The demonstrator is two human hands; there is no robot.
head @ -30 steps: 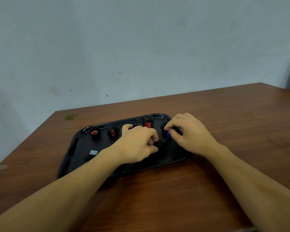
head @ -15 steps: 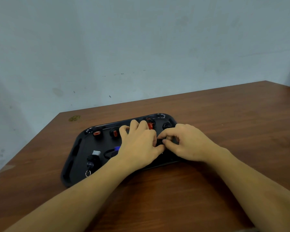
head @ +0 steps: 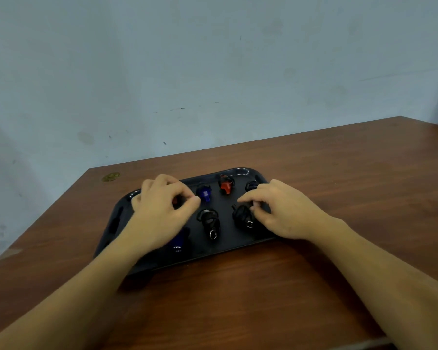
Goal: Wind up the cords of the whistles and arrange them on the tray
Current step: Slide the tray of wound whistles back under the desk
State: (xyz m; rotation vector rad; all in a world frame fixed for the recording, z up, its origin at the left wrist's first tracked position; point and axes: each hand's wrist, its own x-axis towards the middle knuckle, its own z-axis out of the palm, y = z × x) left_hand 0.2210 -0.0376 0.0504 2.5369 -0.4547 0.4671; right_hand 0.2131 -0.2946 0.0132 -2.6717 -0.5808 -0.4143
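Both hands hover low over the black tray (head: 240, 171) with fingers curled: the right hand (head: 283, 210) has its fingertips (head: 243, 198) at a black cord-wound whistle (head: 242, 215), whether pinching or only touching I cannot tell, and the left hand (head: 162, 210) has thumb and forefinger drawn together over something reddish, mostly hidden. The tray sits on the brown wooden table (head: 339, 173). It holds a blue whistle (head: 204, 193), a red whistle (head: 225, 186) and a dark one (head: 251, 185) along the far side, with another black whistle with a ring (head: 209, 222) in the middle and a second blue whistle (head: 178, 242) partly under the left hand.
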